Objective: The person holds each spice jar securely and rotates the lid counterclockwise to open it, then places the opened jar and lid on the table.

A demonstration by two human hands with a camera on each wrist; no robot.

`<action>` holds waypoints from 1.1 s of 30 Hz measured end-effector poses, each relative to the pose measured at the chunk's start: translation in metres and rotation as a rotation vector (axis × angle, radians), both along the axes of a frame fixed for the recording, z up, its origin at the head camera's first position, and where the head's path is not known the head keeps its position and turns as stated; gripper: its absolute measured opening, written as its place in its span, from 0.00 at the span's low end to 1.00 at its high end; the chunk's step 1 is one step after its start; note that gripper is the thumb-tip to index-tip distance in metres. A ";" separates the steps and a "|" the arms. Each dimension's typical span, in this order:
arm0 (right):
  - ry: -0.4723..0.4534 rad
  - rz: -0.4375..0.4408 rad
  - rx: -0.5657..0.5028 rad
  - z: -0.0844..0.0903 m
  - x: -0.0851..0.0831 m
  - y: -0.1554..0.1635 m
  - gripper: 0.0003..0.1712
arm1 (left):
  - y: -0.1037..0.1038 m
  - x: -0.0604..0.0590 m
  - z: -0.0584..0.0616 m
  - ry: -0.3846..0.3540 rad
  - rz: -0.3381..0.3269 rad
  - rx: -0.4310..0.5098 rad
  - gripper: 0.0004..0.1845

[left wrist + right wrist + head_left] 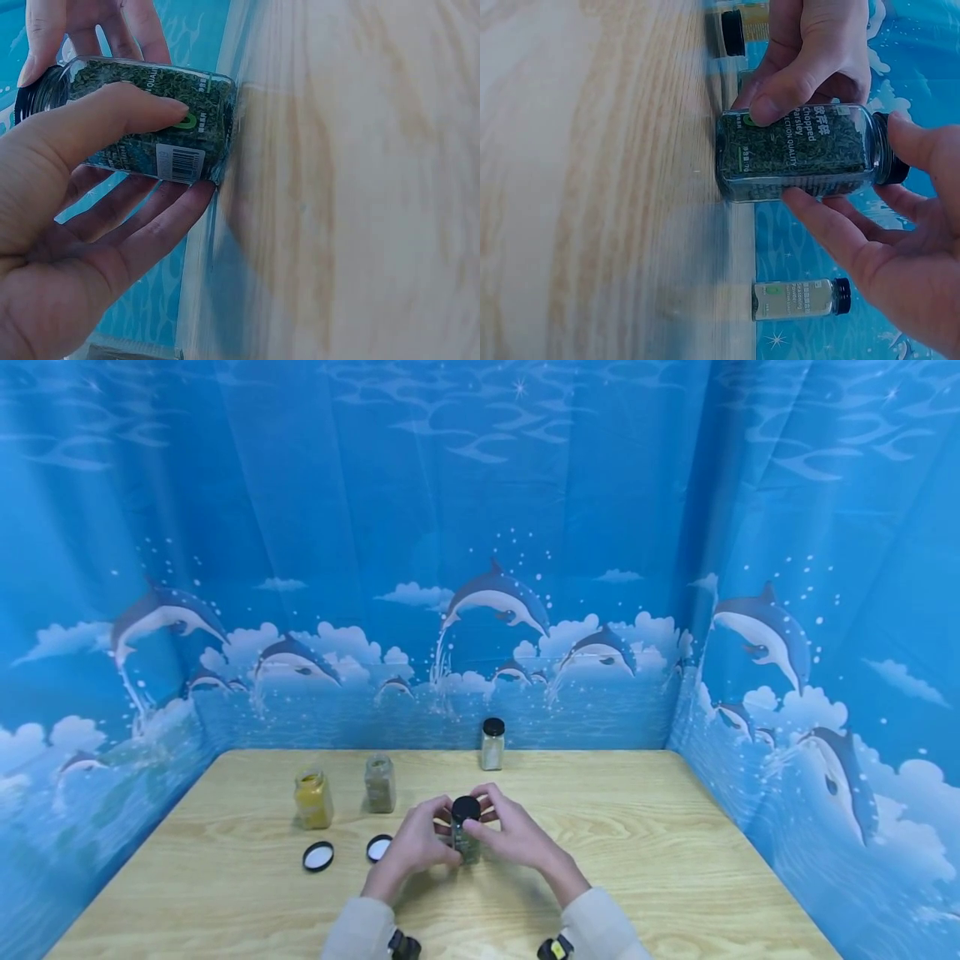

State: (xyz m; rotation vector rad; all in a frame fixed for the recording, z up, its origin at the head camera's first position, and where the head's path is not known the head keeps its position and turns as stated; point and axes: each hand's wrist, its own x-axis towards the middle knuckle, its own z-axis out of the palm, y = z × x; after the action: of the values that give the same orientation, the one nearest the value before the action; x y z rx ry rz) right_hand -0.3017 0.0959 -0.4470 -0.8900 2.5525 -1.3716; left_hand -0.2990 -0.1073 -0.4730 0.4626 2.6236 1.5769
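A glass jar of chopped parsley [802, 150], full of dark green flakes, stands on the table between both hands. My left hand [422, 839] grips its body, the thumb lying across the label and barcode in the left wrist view. Its black lid [466, 808] is on. My right hand [519, 835] is at the upper part, with the thumb on the lid's edge and fingers reaching along the glass on the other side. In the head view the hands hide much of the jar's body.
Left of the hands stand a lidless jar of yellow powder [313, 802] and a lidless jar of grey-green powder [380, 785]. Two black lids, one at left [318, 857] and one beside the left wrist [379, 847], lie white side up. A capped seasoning powder jar [492, 745] stands at the back edge.
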 end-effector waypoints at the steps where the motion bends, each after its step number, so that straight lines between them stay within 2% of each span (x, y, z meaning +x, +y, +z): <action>1: -0.002 -0.004 -0.001 0.000 0.000 0.000 0.23 | 0.000 0.000 0.000 0.000 -0.001 0.001 0.28; 12: 0.014 -0.025 0.008 0.001 0.000 0.001 0.19 | 0.001 -0.001 -0.003 0.019 -0.013 0.053 0.30; 18: -0.005 0.005 -0.031 0.002 0.000 0.002 0.22 | 0.000 0.000 -0.004 0.029 -0.006 0.049 0.30; 22: -0.005 0.010 -0.015 0.001 -0.001 0.003 0.25 | 0.001 0.000 -0.005 0.040 -0.001 0.051 0.31; 27: 0.020 -0.030 0.011 0.000 -0.001 0.000 0.28 | 0.001 0.000 -0.004 0.042 0.017 0.047 0.32; 33: 0.017 -0.095 -0.033 -0.003 0.001 -0.005 0.27 | 0.002 -0.001 -0.004 0.017 0.038 0.035 0.31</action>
State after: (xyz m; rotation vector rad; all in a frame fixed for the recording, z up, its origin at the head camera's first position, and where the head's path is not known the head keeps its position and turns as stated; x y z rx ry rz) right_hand -0.3011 0.0908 -0.4503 -0.7979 2.6239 -1.4413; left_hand -0.3002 -0.1056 -0.4765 0.4317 2.6365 1.6394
